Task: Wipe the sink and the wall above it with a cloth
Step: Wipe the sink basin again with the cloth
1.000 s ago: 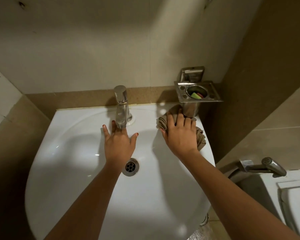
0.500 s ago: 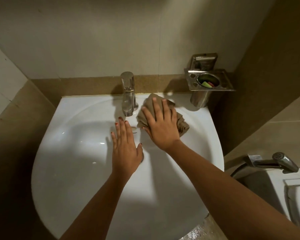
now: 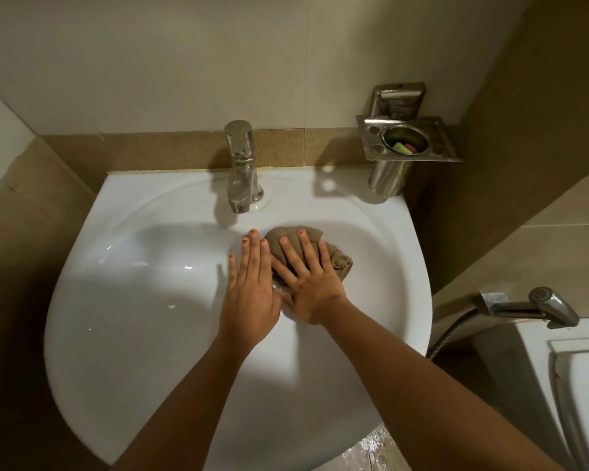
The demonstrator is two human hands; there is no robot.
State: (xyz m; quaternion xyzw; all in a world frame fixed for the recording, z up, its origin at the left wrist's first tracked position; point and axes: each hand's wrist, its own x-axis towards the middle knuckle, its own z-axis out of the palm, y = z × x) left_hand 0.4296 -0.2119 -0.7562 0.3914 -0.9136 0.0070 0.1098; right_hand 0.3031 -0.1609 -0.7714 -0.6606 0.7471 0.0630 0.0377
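The right hand (image 3: 312,290) is pressing flat on the cloth (image 3: 335,261), its fingers straight and spread wide, with nothing curling round the fabric; the palm is pinning it against the sink (image 3: 133,300). The cloth is lying bunched in the bowl, on the back slope below and to the right of the tap (image 3: 240,168), well apart from the holder (image 3: 408,141) on the wall (image 3: 184,62). The left hand (image 3: 250,294) is lying flat on the bowl just beside the right one, fingers straight and close together, holding nothing; whether its edge is touching the cloth I cannot tell. The drain is hiding under the hands. The cloth is looking soft, limp and light, folding into creases under the fingers, so it is probably going to crumple and roll if pushed from one edge only. The glazed bowl is shining and smooth, so the cloth is likely sliding easily, and a flat palm over its middle is seeming the best hold for the curved surface. For the wall, pressing alone is risking a drop, since nothing is supporting the cloth from below; bunching it in curled fingers, thumb tucking a fold, is looking safer there. The sink seems to be the step in hand, with the wall not yet reached
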